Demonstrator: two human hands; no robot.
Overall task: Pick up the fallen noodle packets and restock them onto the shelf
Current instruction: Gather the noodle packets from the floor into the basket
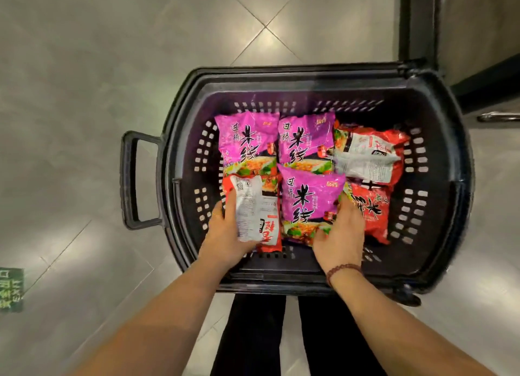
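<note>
The basket [439,195] was black, with rows of small holes. The magenta packets [311,204] carried black characters, and the red packets [377,215] showed white printed panels. The floor [84,66] was grey.

Glossy grey floor tiles [84,66], a green floor sticker [10,289] at left.

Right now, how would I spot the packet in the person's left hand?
Look in the dark basket on the floor, at its near left corner. The left hand grips a red packet lying white back up; its neighbour, held by the right hand, is a purple packet.
</note>
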